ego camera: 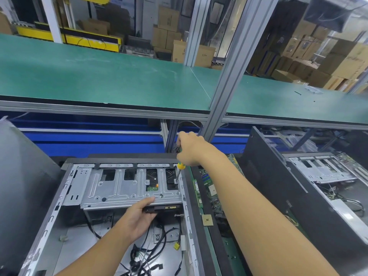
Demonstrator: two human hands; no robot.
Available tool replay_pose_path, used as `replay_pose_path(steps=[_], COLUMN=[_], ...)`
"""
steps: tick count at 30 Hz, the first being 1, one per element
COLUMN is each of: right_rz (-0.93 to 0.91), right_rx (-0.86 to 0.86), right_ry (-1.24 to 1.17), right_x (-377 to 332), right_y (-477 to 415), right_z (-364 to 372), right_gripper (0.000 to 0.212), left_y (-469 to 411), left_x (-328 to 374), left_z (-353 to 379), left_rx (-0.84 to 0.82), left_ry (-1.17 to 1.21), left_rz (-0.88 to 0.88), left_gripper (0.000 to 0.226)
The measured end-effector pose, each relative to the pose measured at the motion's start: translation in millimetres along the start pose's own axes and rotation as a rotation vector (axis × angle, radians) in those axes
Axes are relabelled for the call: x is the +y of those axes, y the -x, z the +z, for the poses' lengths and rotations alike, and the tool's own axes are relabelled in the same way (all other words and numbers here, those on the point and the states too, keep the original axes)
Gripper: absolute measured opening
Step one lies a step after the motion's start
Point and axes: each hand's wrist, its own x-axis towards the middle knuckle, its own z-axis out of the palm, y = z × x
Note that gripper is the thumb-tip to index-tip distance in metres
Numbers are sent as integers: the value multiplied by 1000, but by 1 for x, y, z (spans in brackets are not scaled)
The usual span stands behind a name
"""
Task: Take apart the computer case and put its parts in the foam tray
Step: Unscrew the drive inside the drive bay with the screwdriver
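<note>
The computer case (49, 222) lies open on its side right below the camera, with loose cables (143, 255) tangled on its floor at the near end. Just past the cables, the left hand (137, 218) grasps the near edge of the metal drive cage (119, 188) mounted across the case, thumb on top and fingers tucked beneath. At the cage's far right corner, the right hand (191, 149) is clenched round the handle of a yellow-and-green screwdriver (180, 167), its tip set down on the cage. Circuit boards (209, 188) lie just right of the case, with a second opened case (322, 174) beyond them. Behind the case runs a green shelf (99, 76), and cardboard boxes (338, 60) are stacked farther back
</note>
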Motion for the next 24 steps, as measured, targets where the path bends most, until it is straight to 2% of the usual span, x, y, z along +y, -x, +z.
replay_pose_path(steps=[4,7,10,13,17,20,24], right_rz=[105,81,38,-21,-43,-26,60], right_rx=[131,183,153,42,-62,-18,100], right_ry=[111,113,64,-12,-57,13,200], right_x=[1,3,4,-1,-4,-7,-8], right_y=[-5,-9,-8,-4,0,0,-8], right_z=[9,12,11,2,-5,1,10], right_gripper=[47,26,8,29,30,30,51], left_y=[1,1,1,1,1,2,3], left_x=[1,1,0,1,1,1,2], left_z=[0,1,0,0,1,1,4], left_rx=[-6,-14,-12,-19,-19,-21,-35], left_ry=[2,7,5,2,-1,-4,-10], left_rz=[0,2,5,4,7,9,15], left_gripper=[43,41,41,41,43,40,38])
